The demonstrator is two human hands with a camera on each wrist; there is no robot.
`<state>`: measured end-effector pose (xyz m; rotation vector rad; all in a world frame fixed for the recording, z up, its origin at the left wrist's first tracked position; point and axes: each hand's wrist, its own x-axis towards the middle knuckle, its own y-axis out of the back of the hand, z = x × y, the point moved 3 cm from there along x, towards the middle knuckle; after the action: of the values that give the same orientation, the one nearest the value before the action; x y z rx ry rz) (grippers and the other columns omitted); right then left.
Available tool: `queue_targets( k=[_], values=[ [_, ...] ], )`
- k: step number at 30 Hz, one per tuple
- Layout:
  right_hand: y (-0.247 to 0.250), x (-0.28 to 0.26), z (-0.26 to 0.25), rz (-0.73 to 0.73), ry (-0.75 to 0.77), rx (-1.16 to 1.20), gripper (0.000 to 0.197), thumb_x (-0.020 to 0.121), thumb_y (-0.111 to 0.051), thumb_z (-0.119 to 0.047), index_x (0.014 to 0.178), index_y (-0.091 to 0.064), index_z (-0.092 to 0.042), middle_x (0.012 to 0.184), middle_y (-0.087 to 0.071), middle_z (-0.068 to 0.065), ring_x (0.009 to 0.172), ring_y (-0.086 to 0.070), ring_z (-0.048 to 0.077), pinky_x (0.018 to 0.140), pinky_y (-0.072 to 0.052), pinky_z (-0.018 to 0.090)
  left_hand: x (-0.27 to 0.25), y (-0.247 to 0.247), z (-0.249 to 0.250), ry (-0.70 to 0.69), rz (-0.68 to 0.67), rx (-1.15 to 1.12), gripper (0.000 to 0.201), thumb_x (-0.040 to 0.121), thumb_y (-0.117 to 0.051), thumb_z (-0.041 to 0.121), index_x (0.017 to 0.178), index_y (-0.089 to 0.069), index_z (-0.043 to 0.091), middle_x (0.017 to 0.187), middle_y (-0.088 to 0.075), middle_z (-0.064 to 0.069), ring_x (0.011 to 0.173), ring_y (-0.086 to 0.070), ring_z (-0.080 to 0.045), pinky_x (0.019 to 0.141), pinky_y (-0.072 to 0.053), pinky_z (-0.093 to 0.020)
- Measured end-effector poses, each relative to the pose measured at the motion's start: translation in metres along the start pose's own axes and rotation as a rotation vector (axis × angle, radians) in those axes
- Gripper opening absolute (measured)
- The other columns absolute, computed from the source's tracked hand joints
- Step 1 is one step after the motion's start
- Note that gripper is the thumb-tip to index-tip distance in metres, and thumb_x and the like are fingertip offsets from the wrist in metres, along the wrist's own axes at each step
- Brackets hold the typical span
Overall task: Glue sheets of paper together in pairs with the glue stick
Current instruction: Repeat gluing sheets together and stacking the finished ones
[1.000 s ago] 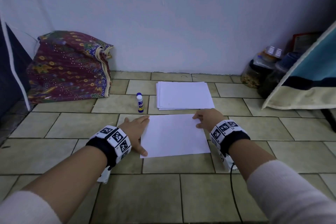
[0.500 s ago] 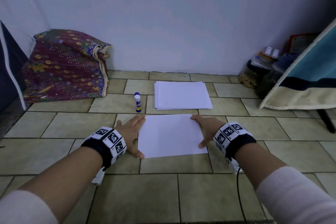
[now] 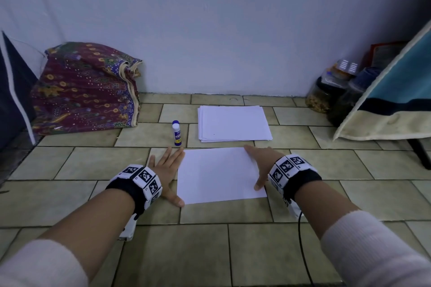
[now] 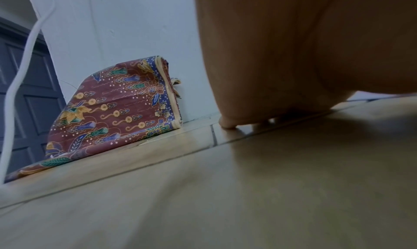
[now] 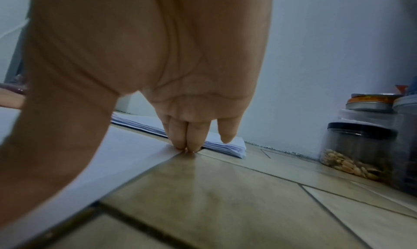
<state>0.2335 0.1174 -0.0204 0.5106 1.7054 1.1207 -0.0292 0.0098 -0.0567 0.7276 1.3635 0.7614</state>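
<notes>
Meanwhile, your left hand [image 3: 166, 171] and right hand [image 3: 262, 166] lay flat, fingers straight, flanking the single sheet [image 3: 219, 175] at centre frame.

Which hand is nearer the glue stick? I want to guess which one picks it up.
Left. The left hand lies flat on the floor with its fingertips just short of the glue stick; the right hand rests across the single sheet, farther off.

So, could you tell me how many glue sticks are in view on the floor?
1. The glue stick stands upright on the tiled floor, just left of the paper stack and beyond the left hand. None other shows.
</notes>
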Motion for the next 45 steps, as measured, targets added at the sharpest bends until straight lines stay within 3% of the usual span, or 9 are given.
queue_targets(
  k=[4, 7, 11, 15, 19, 26, 31, 35, 45],
  values=[
    [0.005, -0.002, -0.002, -0.010, -0.001, 0.020, 0.119, 0.054, -0.091, -0.030, 0.146, -0.017, -0.021, 0.136, -0.048, 0.006, 0.134, -0.034, 0.031, 0.103, -0.040, 0.045, 0.002, 0.001, -0.002, -0.002, -0.025, 0.006, 0.164, 0.031, -0.055, 0.096, 0.146, 0.029, 0.015, 0.153, 0.034, 0.005, 0.140, 0.033, -0.022, 0.114, 0.008, -0.059],
    [0.008, -0.002, 0.005, 0.003, 0.028, 0.158, 0.122, 0.052, -0.092, -0.028, 0.149, -0.018, -0.023, 0.141, -0.046, -0.004, 0.130, -0.042, 0.021, 0.104, -0.038, 0.034, 0.002, -0.002, 0.000, 0.004, 0.025, 0.014, 0.146, 0.058, -0.071, 0.075, 0.147, 0.027, 0.014, 0.154, 0.032, 0.004, 0.142, 0.031, -0.022, 0.115, 0.007, -0.058],
    [0.005, -0.012, 0.015, -0.074, 0.064, 0.569, 0.120, 0.065, -0.086, -0.018, 0.152, -0.005, -0.026, 0.147, -0.040, -0.010, 0.135, -0.037, 0.013, 0.111, -0.027, 0.029, 0.003, -0.002, -0.002, 0.001, 0.028, 0.005, 0.146, 0.058, -0.071, 0.075, 0.147, 0.026, 0.014, 0.155, 0.031, 0.003, 0.142, 0.030, -0.023, 0.114, 0.006, -0.058],
    [-0.002, -0.014, 0.024, 0.096, 0.064, 0.973, 0.110, 0.058, -0.089, -0.020, 0.144, -0.024, -0.041, 0.152, -0.027, 0.001, 0.124, -0.051, 0.020, 0.109, -0.038, 0.041, 0.003, -0.001, -0.002, -0.004, -0.010, 0.004, 0.167, 0.028, -0.058, 0.093, 0.146, 0.028, 0.014, 0.153, 0.033, 0.004, 0.141, 0.031, -0.023, 0.113, 0.007, -0.059],
    [-0.012, -0.016, 0.025, 0.163, 0.064, 1.092, 0.076, 0.062, -0.086, -0.013, 0.122, -0.046, -0.037, 0.132, -0.048, 0.005, 0.112, -0.056, 0.020, 0.093, -0.052, 0.042, 0.001, -0.001, 0.000, -0.008, 0.023, -0.022, 0.145, 0.060, -0.074, 0.071, 0.146, 0.029, 0.014, 0.154, 0.033, 0.003, 0.141, 0.032, -0.023, 0.114, 0.009, -0.058],
    [-0.022, -0.017, 0.013, 0.065, 0.079, 1.151, 0.028, 0.080, -0.073, -0.007, 0.105, -0.068, -0.019, 0.114, -0.062, 0.025, 0.097, -0.066, 0.025, 0.085, -0.056, 0.033, -0.001, 0.001, 0.002, 0.008, 0.003, -0.028, 0.144, 0.062, -0.074, 0.069, 0.146, 0.029, 0.015, 0.154, 0.033, 0.002, 0.141, 0.032, -0.023, 0.115, 0.009, -0.058],
    [-0.025, -0.010, 0.012, 0.068, 0.055, 1.034, 0.037, 0.081, -0.072, -0.004, 0.117, -0.067, -0.011, 0.110, -0.067, 0.007, 0.091, -0.065, 0.017, 0.079, -0.055, 0.018, -0.002, 0.001, 0.001, 0.004, 0.002, -0.039, 0.146, 0.060, -0.073, 0.072, 0.146, 0.030, 0.015, 0.153, 0.034, 0.003, 0.140, 0.033, -0.023, 0.114, 0.010, -0.058],
    [-0.026, -0.006, 0.013, 0.087, 0.065, 0.951, 0.039, 0.077, -0.076, -0.007, 0.110, -0.068, -0.026, 0.118, -0.058, 0.032, 0.099, -0.063, 0.039, 0.090, -0.053, 0.031, 0.000, 0.001, -0.001, -0.022, -0.022, -0.016, 0.173, 0.016, -0.046, 0.100, 0.146, 0.029, 0.015, 0.149, 0.038, 0.009, 0.140, 0.033, -0.021, 0.113, 0.009, -0.058],
    [-0.002, -0.020, 0.042, 0.079, 0.113, 0.878, 0.040, 0.078, -0.072, 0.003, 0.107, -0.069, -0.025, 0.101, -0.071, -0.006, 0.091, -0.067, 0.013, 0.090, -0.052, 0.027, 0.000, 0.001, 0.002, 0.004, 0.014, 0.026, 0.139, 0.065, -0.068, 0.072, 0.146, 0.029, 0.015, 0.153, 0.036, 0.004, 0.141, 0.031, -0.023, 0.113, 0.007, -0.057]
  ],
)
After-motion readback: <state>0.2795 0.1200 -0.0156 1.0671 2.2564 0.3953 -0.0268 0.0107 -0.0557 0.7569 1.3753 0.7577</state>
